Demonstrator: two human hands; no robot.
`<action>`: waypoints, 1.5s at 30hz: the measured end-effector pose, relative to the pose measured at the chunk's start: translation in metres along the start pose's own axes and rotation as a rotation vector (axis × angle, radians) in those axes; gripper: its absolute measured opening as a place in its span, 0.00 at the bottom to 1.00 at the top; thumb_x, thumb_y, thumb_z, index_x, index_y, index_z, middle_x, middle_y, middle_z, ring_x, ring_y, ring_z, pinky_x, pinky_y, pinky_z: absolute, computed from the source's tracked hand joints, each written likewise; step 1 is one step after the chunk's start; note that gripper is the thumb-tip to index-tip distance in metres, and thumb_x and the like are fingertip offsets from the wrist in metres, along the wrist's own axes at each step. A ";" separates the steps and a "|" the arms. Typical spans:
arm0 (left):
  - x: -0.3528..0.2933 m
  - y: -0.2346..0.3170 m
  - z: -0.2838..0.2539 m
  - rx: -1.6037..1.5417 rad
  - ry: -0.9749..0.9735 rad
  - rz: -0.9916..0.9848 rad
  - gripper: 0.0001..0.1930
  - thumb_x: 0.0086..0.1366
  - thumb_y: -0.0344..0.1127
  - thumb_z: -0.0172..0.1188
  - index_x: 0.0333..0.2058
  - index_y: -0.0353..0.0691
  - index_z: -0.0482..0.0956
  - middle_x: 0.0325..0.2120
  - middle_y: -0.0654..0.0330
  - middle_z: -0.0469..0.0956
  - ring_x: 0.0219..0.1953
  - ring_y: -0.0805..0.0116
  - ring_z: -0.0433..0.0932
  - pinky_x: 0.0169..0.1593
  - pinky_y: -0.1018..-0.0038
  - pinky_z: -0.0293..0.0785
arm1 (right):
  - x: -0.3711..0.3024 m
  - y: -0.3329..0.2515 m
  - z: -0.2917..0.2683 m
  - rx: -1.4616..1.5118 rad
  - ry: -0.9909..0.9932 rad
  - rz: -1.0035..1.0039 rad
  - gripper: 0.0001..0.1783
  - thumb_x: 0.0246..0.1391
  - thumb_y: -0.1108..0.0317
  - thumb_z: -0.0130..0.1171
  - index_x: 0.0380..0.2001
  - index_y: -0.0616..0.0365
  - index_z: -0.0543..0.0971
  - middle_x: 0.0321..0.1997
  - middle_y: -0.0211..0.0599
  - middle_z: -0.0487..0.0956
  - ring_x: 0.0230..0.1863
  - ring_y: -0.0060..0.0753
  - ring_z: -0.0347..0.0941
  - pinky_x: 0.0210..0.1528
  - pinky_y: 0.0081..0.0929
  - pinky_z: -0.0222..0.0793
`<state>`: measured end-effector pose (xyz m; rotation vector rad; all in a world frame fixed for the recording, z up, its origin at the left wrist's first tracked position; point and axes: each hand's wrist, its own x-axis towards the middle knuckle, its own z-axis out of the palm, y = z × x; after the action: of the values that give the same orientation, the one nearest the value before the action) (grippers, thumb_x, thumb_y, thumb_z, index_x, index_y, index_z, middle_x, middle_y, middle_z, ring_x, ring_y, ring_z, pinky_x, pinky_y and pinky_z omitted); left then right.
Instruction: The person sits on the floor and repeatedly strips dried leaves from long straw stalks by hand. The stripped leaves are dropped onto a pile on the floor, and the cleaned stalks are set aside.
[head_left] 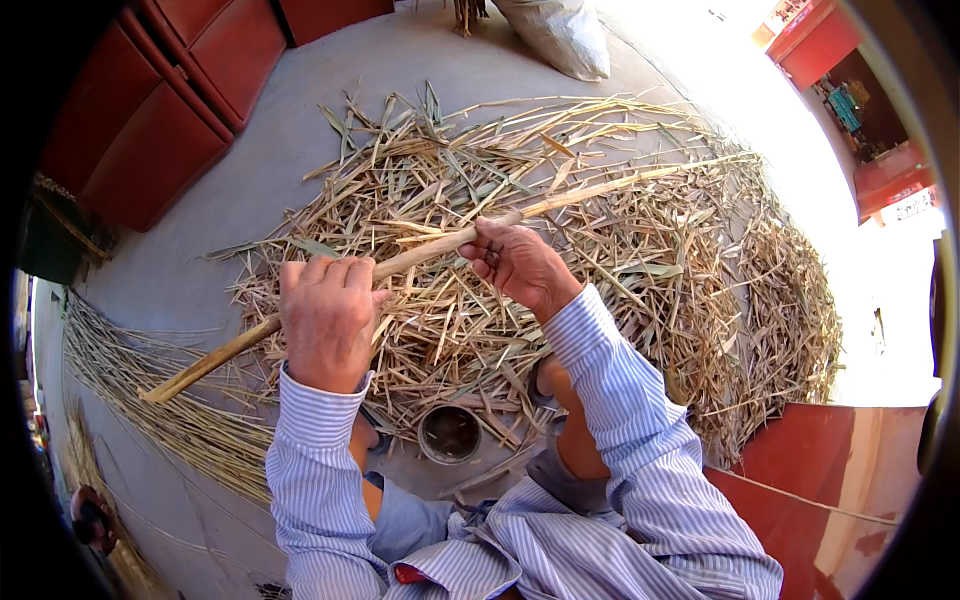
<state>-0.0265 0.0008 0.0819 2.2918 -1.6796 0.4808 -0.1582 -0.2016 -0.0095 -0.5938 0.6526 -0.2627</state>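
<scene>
A long, pale wooden stick slants across in front of me, from low at the left up toward the right. My left hand is wrapped over it, fingers curled around the wood. Farther along, my right hand pinches the stick near its upper end, thumb pressed against it. Something small and dark shows at the right fingers; I cannot make out what. In line with the stick, a thinner pale stalk runs on to the right; whether the two are joined is unclear. Beneath both hands lies a broad heap of dry reed husks.
Between my feet stands a small round metal pot with dark contents. Long thin reeds lie bundled on the floor at left. Red cabinets line the far left. A white sack sits at the back, and a red panel at lower right.
</scene>
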 end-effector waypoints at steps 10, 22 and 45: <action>-0.006 -0.016 0.014 -0.119 0.091 -0.064 0.12 0.45 0.33 0.71 0.30 0.41 0.80 0.22 0.61 0.78 0.27 0.61 0.75 0.36 0.65 0.63 | 0.018 -0.017 -0.035 0.005 0.233 -0.143 0.12 0.65 0.60 0.52 0.35 0.57 0.75 0.31 0.35 0.80 0.30 0.27 0.78 0.26 0.20 0.74; -0.006 -0.030 0.002 -0.805 0.503 -0.520 0.09 0.59 0.33 0.69 0.29 0.35 0.78 0.22 0.64 0.79 0.23 0.79 0.72 0.30 0.81 0.68 | 0.020 -0.011 -0.028 -0.060 0.247 -0.112 0.11 0.65 0.60 0.53 0.37 0.57 0.75 0.33 0.34 0.80 0.32 0.27 0.78 0.28 0.20 0.74; -0.010 -0.053 -0.009 -0.107 0.133 0.025 0.14 0.48 0.36 0.70 0.33 0.37 0.81 0.31 0.60 0.82 0.36 0.64 0.78 0.40 0.67 0.67 | 0.018 -0.014 -0.024 -0.099 0.389 -0.254 0.19 0.49 0.51 0.70 0.28 0.52 0.75 0.18 0.23 0.71 0.17 0.15 0.66 0.16 0.12 0.60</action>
<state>0.0207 0.0292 0.0858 2.1169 -1.6312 0.5232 -0.1604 -0.2311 -0.0254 -0.7291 0.9697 -0.5957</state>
